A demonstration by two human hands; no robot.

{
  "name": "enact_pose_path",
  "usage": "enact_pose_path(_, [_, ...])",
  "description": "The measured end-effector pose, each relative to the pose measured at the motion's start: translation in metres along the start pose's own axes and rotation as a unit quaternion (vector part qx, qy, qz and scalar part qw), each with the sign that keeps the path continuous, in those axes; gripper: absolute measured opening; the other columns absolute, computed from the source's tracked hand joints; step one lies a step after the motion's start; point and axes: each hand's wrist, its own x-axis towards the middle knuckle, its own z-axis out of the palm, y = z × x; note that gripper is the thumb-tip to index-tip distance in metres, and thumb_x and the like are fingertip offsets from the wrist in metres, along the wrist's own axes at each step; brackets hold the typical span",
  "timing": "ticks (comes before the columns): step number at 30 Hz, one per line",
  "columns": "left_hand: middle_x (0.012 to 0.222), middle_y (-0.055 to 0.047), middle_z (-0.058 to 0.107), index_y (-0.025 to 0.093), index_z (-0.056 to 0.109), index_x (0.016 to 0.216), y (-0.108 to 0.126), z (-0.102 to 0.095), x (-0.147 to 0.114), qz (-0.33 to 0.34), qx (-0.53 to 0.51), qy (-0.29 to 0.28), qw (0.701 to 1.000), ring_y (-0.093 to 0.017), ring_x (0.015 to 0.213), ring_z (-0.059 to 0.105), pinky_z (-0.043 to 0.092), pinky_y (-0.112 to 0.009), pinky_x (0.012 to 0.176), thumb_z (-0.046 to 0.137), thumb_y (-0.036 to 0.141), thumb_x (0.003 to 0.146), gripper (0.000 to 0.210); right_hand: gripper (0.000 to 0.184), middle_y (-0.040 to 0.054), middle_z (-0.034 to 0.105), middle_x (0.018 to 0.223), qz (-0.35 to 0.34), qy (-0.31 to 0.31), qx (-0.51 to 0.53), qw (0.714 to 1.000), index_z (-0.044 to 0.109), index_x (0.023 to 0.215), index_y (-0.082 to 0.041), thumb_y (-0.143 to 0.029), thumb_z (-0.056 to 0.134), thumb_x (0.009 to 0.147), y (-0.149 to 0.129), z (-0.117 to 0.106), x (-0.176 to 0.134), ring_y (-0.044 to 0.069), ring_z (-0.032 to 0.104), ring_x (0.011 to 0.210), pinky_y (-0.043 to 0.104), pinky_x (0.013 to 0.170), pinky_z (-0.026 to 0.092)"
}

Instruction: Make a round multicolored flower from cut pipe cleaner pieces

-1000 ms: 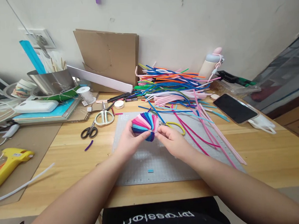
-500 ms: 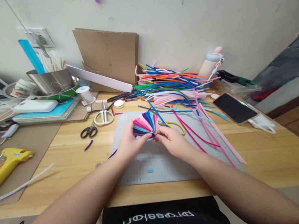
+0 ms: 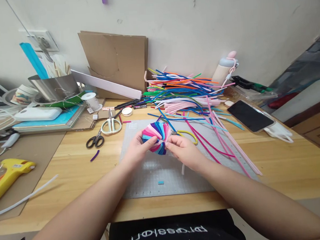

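Above the grey cutting mat (image 3: 168, 185), a round fan-like piece made of pipe cleaners (image 3: 157, 131) in pink, purple, blue and white is held up. My left hand (image 3: 139, 146) grips its left side, thumb across the front near the centre. With fingers pinched, my right hand (image 3: 183, 149) holds its right edge close to the middle. A short white strip (image 3: 183, 169) hangs below my right hand; what it joins is hidden. Yellow-handled pliers or scissors (image 3: 188, 135) lie just behind my right hand, partly covered.
A heap of coloured pipe cleaners (image 3: 185, 86) lies at the back, with loose pink ones (image 3: 204, 139) to the right. Two scissors (image 3: 111, 125) and a yellow glue gun (image 3: 14, 172) are on the left. A phone (image 3: 251, 116) rests at right; a small blue piece (image 3: 160, 182) lies in front.
The round piece has been turned and tilted, so its centre and lower part now face me. My left thumb has moved onto its front. The white strip has come into view.
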Motion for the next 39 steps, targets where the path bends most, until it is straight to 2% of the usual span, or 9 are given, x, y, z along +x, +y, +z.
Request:
enact_pose_path(15, [0.081, -0.004, 0.064, 0.012, 0.059, 0.094, -0.006, 0.0, -0.002, 0.044, 0.149, 0.015, 0.988, -0.014, 0.07, 0.059, 0.047, -0.027, 0.07, 0.072, 0.039, 0.068, 0.039, 0.032, -0.0085, 0.031, 0.047, 0.003, 0.019, 0.039, 0.999, 0.05, 0.066, -0.017, -0.045, 0.056, 0.081, 0.011, 0.004, 0.002, 0.005, 0.023, 0.041, 0.023, 0.043, 0.015])
enact_pose_path(18, [0.094, -0.007, 0.062, 0.014, 0.052, 0.109, -0.006, -0.001, -0.003, 0.096, 0.203, 0.05, 0.973, -0.018, 0.081, 0.06, 0.048, -0.032, 0.074, 0.069, 0.04, 0.071, 0.049, 0.032, -0.0087, 0.03, 0.047, 0.001, 0.022, 0.034, 0.999, 0.05, 0.066, -0.017, -0.046, 0.057, 0.081, 0.011, 0.005, 0.002, 0.006, 0.023, 0.04, 0.023, 0.043, 0.015])
enact_pose_path(21, [0.124, -0.012, 0.049, 0.022, 0.042, 0.126, 0.003, -0.004, -0.006, 0.262, 0.345, 0.098, 0.896, -0.025, 0.112, 0.05, 0.042, -0.039, 0.09, 0.073, 0.039, 0.068, 0.068, 0.032, -0.0082, 0.032, 0.048, 0.001, 0.016, 0.028, 0.999, 0.052, 0.068, -0.017, -0.046, 0.056, 0.081, 0.008, 0.004, 0.001, 0.006, 0.023, 0.042, 0.023, 0.044, 0.016])
enact_pose_path(24, [0.128, -0.006, 0.05, 0.029, 0.06, 0.106, 0.018, -0.006, -0.011, 0.345, 0.526, -0.057, 0.776, -0.026, 0.122, 0.041, 0.029, -0.043, 0.102, 0.07, 0.041, 0.071, 0.039, 0.031, -0.006, 0.04, 0.053, -0.007, -0.018, 0.015, 1.0, 0.059, 0.074, -0.015, -0.045, 0.055, 0.082, 0.002, 0.003, 0.0, 0.006, 0.026, 0.045, 0.023, 0.046, 0.019])
enact_pose_path(27, [0.125, -0.003, 0.057, 0.028, 0.061, 0.101, 0.029, -0.006, -0.014, 0.335, 0.582, -0.139, 0.728, -0.023, 0.121, 0.044, 0.022, -0.043, 0.105, 0.064, 0.04, 0.078, 0.027, 0.031, -0.0053, 0.039, 0.054, -0.019, -0.06, -0.005, 0.998, 0.061, 0.076, -0.013, -0.043, 0.055, 0.082, -0.004, 0.001, -0.002, 0.006, 0.027, 0.048, 0.023, 0.047, 0.021])
enact_pose_path(30, [0.125, -0.004, 0.058, 0.026, 0.06, 0.101, 0.034, -0.006, -0.016, 0.323, 0.597, -0.148, 0.719, -0.023, 0.123, 0.045, 0.014, -0.045, 0.107, 0.061, 0.042, 0.08, 0.027, 0.03, -0.0064, 0.034, 0.051, -0.031, -0.087, -0.007, 0.996, 0.057, 0.07, -0.015, -0.041, 0.052, 0.084, -0.008, -0.002, -0.003, 0.007, 0.028, 0.048, 0.023, 0.048, 0.023])
enact_pose_path(34, [0.128, -0.005, 0.055, 0.027, 0.06, 0.103, 0.036, -0.005, -0.019, 0.329, 0.586, -0.147, 0.725, -0.026, 0.124, 0.043, 0.013, -0.046, 0.108, 0.062, 0.049, 0.076, 0.035, 0.028, -0.0034, 0.042, 0.057, -0.066, -0.091, -0.053, 0.992, 0.056, 0.069, -0.016, -0.037, 0.048, 0.086, -0.011, -0.004, -0.006, 0.01, 0.036, 0.054, 0.024, 0.053, 0.028])
enact_pose_path(36, [0.137, -0.009, 0.046, 0.026, 0.055, 0.113, 0.034, -0.005, -0.018, 0.329, 0.553, -0.099, 0.759, -0.028, 0.127, 0.038, 0.02, -0.045, 0.108, 0.067, 0.049, 0.071, 0.049, 0.028, -0.0025, 0.043, 0.06, -0.081, -0.071, -0.099, 0.989, 0.055, 0.068, -0.016, -0.036, 0.047, 0.087, -0.011, -0.004, -0.006, 0.011, 0.037, 0.057, 0.025, 0.055, 0.029])
enact_pose_path(39, [0.138, -0.013, 0.039, 0.023, 0.039, 0.13, 0.024, -0.006, -0.014, 0.28, 0.462, -0.005, 0.841, -0.029, 0.128, 0.037, 0.031, -0.042, 0.104, 0.074, 0.044, 0.064, 0.077, 0.03, -0.0027, 0.039, 0.059, -0.084, -0.035, -0.144, 0.985, 0.053, 0.066, -0.017, -0.035, 0.045, 0.087, -0.011, -0.006, -0.006, 0.011, 0.036, 0.057, 0.025, 0.055, 0.028])
